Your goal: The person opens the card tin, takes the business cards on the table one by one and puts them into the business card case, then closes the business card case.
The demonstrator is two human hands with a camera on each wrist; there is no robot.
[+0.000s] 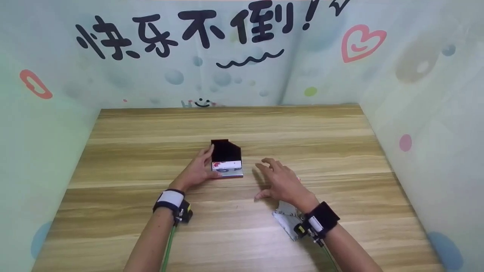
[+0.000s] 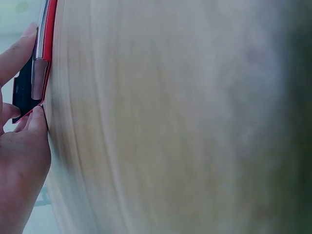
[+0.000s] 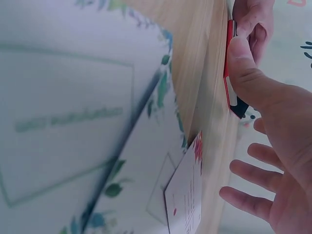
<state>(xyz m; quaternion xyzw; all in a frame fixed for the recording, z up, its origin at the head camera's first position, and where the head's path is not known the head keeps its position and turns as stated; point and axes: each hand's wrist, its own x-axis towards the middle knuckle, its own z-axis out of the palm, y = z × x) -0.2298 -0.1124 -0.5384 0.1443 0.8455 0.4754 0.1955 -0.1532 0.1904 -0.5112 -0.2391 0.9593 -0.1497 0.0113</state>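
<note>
A card case (image 1: pixel 227 151) lies on the table with its black-lined lid folded back and floral-printed cards showing in its near part. Its outside is red, as the left wrist view shows along the case edge (image 2: pixel 48 36). My left hand (image 1: pixel 193 172) holds the case from the left, thumb at the near corner and fingers along the lid's side. To the right of it, my right hand (image 1: pixel 283 184) hovers with spread, slightly bent fingers and nothing in them. White cards (image 3: pixel 63 87) with leafy floral borders lie below the right wrist, partly hidden by it in the head view.
The wood-grain table (image 1: pixel 151 132) meets a printed fabric backdrop (image 1: pixel 242 83) at the back and on both sides. Another white card (image 3: pixel 184 195) with red flowers lies beyond the leafy ones. A green cable (image 1: pixel 169 245) trails from the left wrist camera.
</note>
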